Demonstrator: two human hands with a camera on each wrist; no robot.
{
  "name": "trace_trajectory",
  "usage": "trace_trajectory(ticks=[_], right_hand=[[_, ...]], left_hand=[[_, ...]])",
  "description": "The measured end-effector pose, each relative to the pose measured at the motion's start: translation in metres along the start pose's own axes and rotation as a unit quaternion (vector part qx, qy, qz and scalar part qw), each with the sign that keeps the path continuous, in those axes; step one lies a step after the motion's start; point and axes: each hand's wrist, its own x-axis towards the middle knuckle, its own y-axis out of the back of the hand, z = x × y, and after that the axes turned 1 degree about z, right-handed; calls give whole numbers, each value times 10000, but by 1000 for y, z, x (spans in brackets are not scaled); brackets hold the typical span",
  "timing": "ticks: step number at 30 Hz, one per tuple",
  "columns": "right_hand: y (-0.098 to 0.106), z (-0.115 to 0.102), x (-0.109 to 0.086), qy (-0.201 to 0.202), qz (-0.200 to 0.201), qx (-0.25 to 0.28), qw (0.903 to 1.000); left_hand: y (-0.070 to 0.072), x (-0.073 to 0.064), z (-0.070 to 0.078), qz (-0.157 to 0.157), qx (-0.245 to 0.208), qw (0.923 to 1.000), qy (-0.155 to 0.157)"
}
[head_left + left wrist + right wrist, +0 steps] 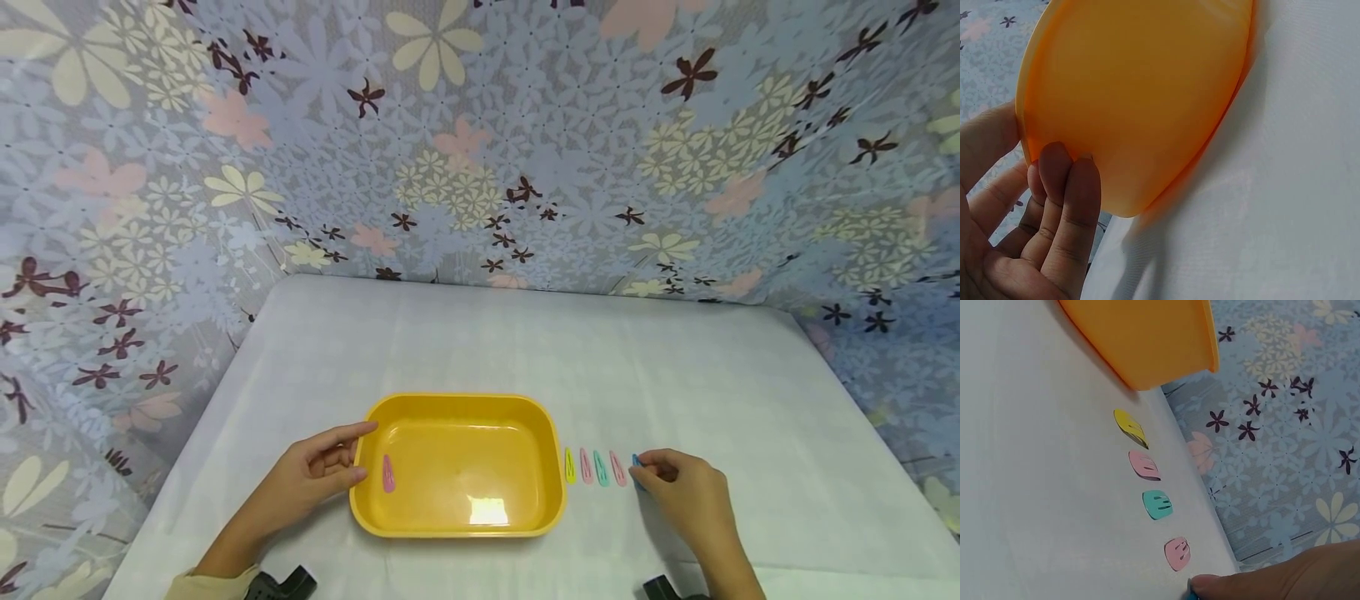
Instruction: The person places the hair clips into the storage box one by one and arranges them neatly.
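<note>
Nearest, at the bottom edge of the head view: a black device at the left wrist, beside a beige sleeve, and a second black device at the right wrist.

A little farther, the right hand, with thumb and bent forefinger brought together in a pinch on a blue clip. Mostly covered by these fingertips, at the right end of a row of clips. Held with the tips only, probably because of the small and thin shape.

At about the same depth, the left hand at the left end of a yellow tray, with forefinger and thumb at the rim and the other fingers bent in close to the outer wall. By look, a light hold of the edge, perhaps for keeping the tray from sliding; impossible to tell how firm.

Inside the tray, near the left wall, one purple clip, lying flat. Between tray and right hand, from the left: a yellow clip, a pink clip, a green clip and a second pink clip. Side by side with small gaps, perhaps for easy taking one by one.

Under tray and clips, a white cloth; beyond its far edge, a flowered cloth.
</note>
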Motion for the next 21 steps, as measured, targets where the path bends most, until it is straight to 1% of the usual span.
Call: trace_trajectory(ticks=[8,12,16,21], right_hand=[[1,-3,0,-149,-74,21,9999],[1,-2,1,-129,-145,30,9998],[3,0,2,-135,-238,153,9995],[6,4,2,-330,-439,427,9976]], left_hand=[[0,0,-1,3,1,10000,-40],[1,0,-2,-9,-4,10000,-39],[2,-1,-1,-16,-6,10000,-36],[1,0,-1,-64,-70,10000,-27]])
